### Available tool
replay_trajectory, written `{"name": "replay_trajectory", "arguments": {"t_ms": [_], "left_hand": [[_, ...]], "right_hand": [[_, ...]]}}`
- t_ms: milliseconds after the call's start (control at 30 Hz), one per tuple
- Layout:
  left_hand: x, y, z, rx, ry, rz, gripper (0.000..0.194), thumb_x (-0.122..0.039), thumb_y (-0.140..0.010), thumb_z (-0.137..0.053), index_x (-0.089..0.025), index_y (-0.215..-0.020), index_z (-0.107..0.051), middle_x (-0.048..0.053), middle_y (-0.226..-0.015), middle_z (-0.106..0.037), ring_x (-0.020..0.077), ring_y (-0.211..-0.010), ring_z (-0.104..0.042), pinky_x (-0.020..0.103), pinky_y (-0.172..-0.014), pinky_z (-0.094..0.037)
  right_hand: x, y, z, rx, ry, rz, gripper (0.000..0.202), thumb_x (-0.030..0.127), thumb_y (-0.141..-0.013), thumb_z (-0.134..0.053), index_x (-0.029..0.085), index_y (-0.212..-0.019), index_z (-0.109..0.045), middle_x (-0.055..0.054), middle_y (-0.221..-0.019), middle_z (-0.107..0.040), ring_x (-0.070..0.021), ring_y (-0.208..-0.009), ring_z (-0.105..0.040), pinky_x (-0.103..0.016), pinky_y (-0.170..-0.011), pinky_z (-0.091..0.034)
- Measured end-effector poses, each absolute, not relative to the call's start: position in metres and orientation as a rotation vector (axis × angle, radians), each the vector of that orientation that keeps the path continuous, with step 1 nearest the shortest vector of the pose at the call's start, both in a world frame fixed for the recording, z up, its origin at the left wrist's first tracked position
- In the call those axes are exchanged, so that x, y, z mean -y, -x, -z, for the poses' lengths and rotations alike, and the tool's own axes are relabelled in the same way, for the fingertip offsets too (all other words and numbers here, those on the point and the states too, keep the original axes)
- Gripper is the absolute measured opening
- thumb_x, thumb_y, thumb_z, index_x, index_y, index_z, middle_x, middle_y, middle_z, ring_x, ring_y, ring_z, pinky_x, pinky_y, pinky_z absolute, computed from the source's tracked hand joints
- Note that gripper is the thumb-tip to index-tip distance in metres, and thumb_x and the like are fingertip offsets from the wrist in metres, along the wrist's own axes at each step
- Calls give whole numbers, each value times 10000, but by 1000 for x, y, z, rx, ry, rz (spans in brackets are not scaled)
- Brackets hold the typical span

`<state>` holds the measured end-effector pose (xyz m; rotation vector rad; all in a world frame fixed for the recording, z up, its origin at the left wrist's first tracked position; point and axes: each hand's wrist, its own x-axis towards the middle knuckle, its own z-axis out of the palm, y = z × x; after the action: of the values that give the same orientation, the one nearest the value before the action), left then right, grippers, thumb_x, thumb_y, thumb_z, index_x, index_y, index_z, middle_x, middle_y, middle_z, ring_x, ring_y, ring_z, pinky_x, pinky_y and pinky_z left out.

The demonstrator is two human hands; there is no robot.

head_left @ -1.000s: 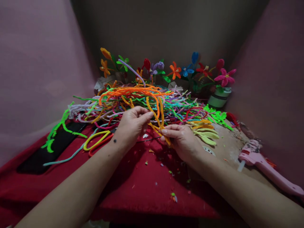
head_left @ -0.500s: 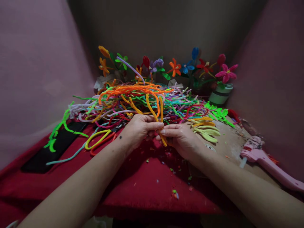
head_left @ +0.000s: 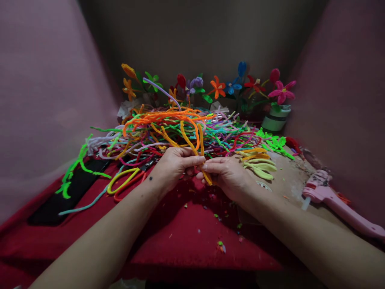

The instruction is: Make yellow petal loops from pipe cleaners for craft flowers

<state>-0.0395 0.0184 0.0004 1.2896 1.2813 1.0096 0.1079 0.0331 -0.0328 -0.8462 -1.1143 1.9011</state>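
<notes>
Between my two hands is a yellow-orange pipe cleaner (head_left: 207,176), bent so that two strands rise above my fingers and a short folded end points down. My left hand (head_left: 180,162) pinches it with thumb and forefinger. Right beside, my right hand (head_left: 225,170) grips it lower down, its fingertips almost touching the left thumb. The curled fingers hide part of the crossing strands. Just behind lies a big heap of pipe cleaners (head_left: 168,132) in many colours, with orange ones on top.
Scissors (head_left: 123,180) with yellow and red handles and a black phone (head_left: 66,196) lie at left. Several yellow-green petal shapes (head_left: 260,168) and a pink glue gun (head_left: 321,190) are at right. Fuzzy flowers (head_left: 282,93) stand behind. Scraps dot the red cloth (head_left: 180,241).
The whole view has shifted slightly. Both hands keep their pinch on the pipe cleaner, with hardly any movement of the fingers.
</notes>
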Motion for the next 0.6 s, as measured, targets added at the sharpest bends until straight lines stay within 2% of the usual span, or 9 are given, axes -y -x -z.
{"name": "replay_trajectory", "arguments": {"t_ms": [67, 167, 300, 467, 600], "left_hand": [[-15, 38, -6, -1395, -1414, -1035, 219, -289, -696, -636, -121, -564, -589, -42, -415, -466, 43, -367, -367, 177, -373, -255], [-12, 38, -12, -1474, -1596, -1072, 118, -229, -685, -631, -120, -642, -644, -52, -439, -478, 37, -377, -358, 171, -376, -264], [-13, 40, -11, -1353, -1595, -1067, 105, -201, -672, -647, -130, -748, -650, -29, -576, -575, 52, -452, -453, 166, -425, -342], [-16, 41, -2, -1208, -1324, -1143, 164, -255, -674, -674, -155, -752, -570, -38, -558, -567, 78, -440, -489, 187, -419, -372], [-14, 41, -1, -1247, -1445, -1120, 134, -256, -710, -645, -127, -727, -615, -25, -529, -549, 66, -420, -454, 187, -410, -357]], "right_hand": [[-34, -109, 32, 1121, 860, -1851, 127, 221, -616, -678, 111, -679, -678, -59, -586, -668, -115, -469, -542, -244, -490, -386], [-36, -110, 31, 1162, 855, -1814, 136, 234, -629, -662, 105, -669, -667, -51, -562, -651, -104, -455, -517, -233, -465, -352], [-36, -111, 27, 1166, 878, -1834, 123, 223, -595, -659, 106, -629, -643, -43, -534, -635, -95, -428, -486, -235, -453, -336], [-35, -110, 24, 1185, 890, -1826, 134, 235, -592, -664, 105, -601, -632, -36, -512, -613, -83, -411, -457, -229, -435, -307], [-36, -109, 27, 1193, 898, -1812, 117, 225, -606, -659, 109, -615, -641, -36, -517, -619, -83, -414, -463, -227, -435, -317]]}}
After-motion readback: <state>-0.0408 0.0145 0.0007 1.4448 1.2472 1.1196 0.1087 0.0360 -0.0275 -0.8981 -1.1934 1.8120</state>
